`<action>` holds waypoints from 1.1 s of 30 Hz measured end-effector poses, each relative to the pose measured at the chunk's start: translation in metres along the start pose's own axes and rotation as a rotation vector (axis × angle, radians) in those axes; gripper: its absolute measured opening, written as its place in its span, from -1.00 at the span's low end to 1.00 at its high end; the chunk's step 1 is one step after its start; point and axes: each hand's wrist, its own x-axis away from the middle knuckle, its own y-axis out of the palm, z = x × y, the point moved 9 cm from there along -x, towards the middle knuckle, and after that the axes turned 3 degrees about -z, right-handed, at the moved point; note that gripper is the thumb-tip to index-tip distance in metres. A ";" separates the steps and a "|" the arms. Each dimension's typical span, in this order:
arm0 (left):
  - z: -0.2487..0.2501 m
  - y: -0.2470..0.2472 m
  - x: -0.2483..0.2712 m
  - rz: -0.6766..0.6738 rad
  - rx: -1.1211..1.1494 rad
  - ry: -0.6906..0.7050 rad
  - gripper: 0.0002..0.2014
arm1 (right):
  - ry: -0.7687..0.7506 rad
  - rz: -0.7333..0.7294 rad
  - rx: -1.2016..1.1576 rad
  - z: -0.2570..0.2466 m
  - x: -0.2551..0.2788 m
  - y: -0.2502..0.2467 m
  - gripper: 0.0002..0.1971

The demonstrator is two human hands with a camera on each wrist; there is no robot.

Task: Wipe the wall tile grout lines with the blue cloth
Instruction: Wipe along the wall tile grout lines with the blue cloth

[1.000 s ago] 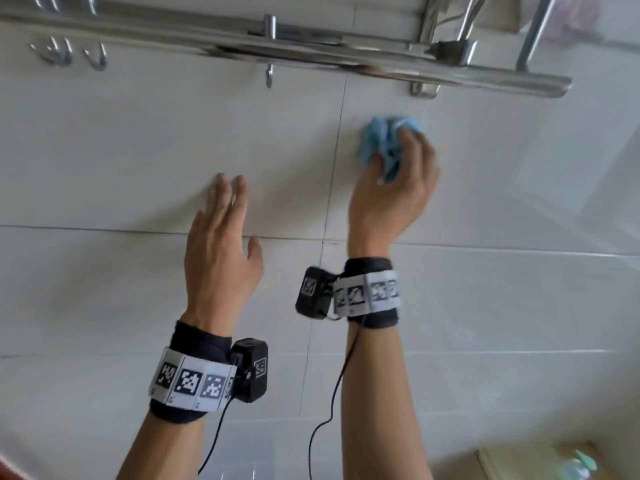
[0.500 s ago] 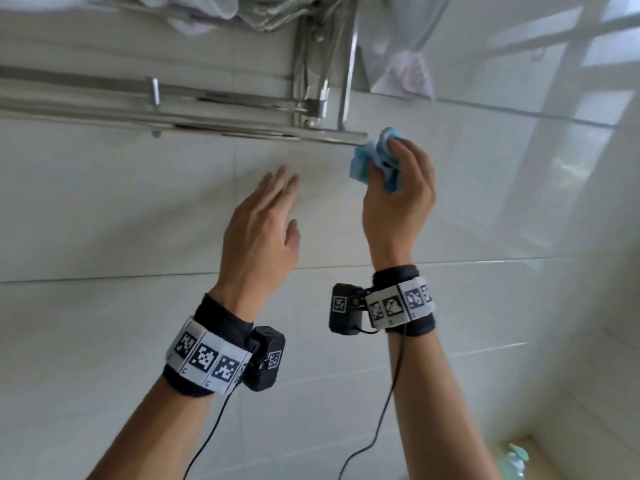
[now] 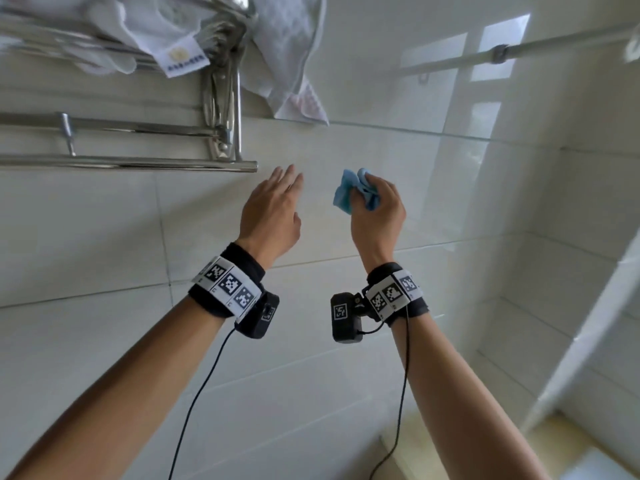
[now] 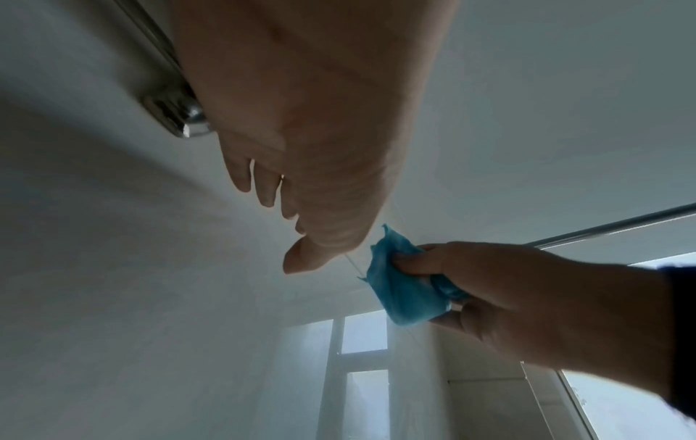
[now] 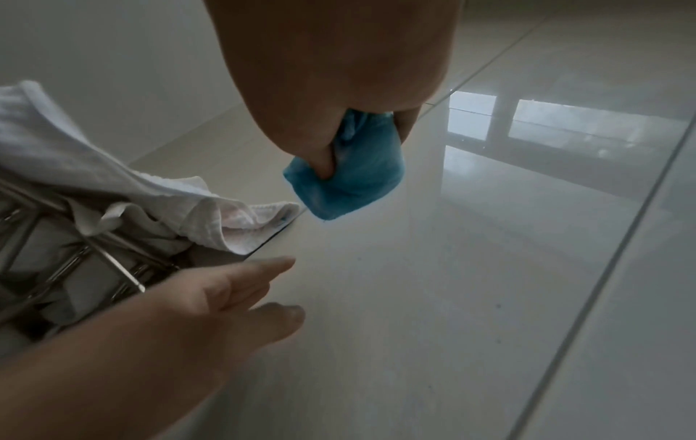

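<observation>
Head view, wall tiles (image 3: 346, 341): large, glossy, pale rectangular slabs that fill the frame and mirror a bright window at 1 o'clock.
Grout lines (image 3: 450, 135): thin, straight seams; one horizontal line crosses above both hands, another runs just above the wrists, and a vertical one drops at 9 o'clock.
Towel rack (image 3: 138, 164): polished round metal bars at 10 o'clock, the lowest bar ending in a flat cap just left of the left hand.
White towels (image 3: 291, 64): soft, woven, crumpled cloth draped over the rack at 11 to 12 o'clock, one corner hanging down to the upper grout line.
Left hand (image 3: 270, 209): raised near the middle of the frame, fingers straight and lying close together, thumb apart, gripping nothing; whether the fingertips touch the tile cannot be told.
Right hand (image 3: 379, 213): at 3 o'clock of the left hand, apart from it, thumb and curled fingers pinching the cloth.
Blue cloth (image 3: 349, 194): small, thin, wrinkled wad bunched in the right hand, a loose folded corner sticking out toward 11 o'clock, close against the tile below the upper grout line; contact cannot be told.
</observation>
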 end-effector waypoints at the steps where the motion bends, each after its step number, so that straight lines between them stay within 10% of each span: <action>1: 0.007 0.002 -0.003 0.001 0.014 0.006 -0.27 | -0.008 -0.002 0.015 -0.001 -0.006 -0.009 -0.77; 27: 0.161 0.093 -0.152 0.101 -0.144 0.005 -0.35 | -0.085 0.055 0.175 0.172 -0.273 -0.115 -0.76; 33: 0.150 0.101 -0.149 0.116 -0.256 0.033 -0.27 | -0.213 0.186 0.270 0.156 -0.250 -0.082 -0.72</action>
